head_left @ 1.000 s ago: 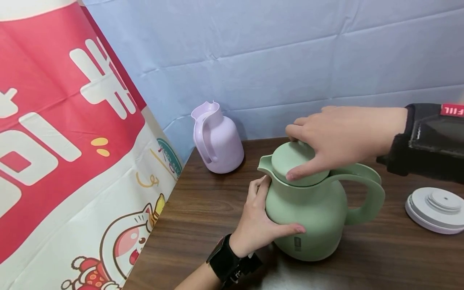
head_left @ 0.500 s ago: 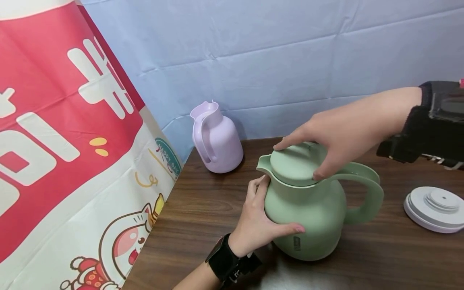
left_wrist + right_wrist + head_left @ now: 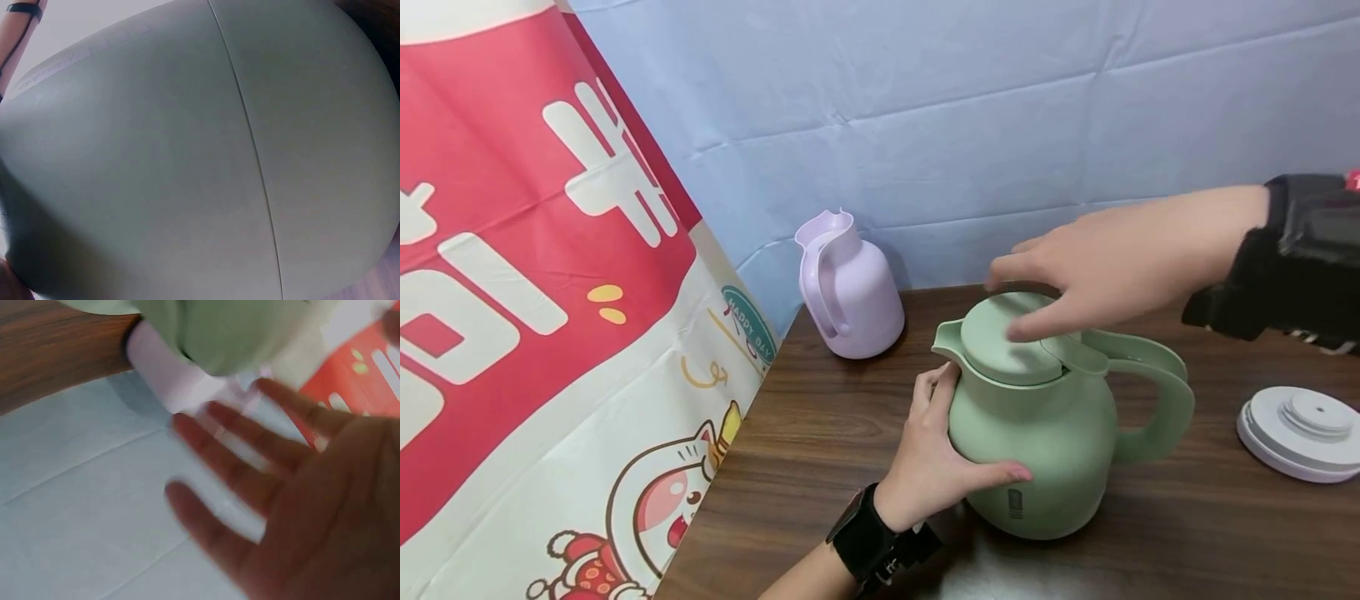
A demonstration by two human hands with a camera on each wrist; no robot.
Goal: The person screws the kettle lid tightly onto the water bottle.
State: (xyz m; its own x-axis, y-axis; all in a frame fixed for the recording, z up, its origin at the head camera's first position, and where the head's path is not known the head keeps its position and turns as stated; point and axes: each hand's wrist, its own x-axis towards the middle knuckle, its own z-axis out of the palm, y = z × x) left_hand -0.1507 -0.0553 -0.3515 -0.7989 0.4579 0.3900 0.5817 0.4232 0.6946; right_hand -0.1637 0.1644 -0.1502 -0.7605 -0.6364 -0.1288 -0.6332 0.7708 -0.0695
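A green vacuum jug stands on the table, its spout toward the left and its handle toward the right. My left hand grips the jug's side, thumb across the front and fingers behind the spout side. The jug's green wall fills the left wrist view, with a thin seam running down it. The round green lid sits in the jug's mouth. Just over this lid hovers my right hand, blurred, holding nothing. In the right wrist view its spread fingers are beside the jug's top.
A lilac jug with no lid stands at the back left of the wooden table. A white and lilac lid lies at the right. Behind hangs a pale blue cloth; a printed red banner is at the left.
The right hand turns back and forth over the lid, first touching its edge, now lifted off it with fingers loosened. The left hand and the green jug have stayed in place.
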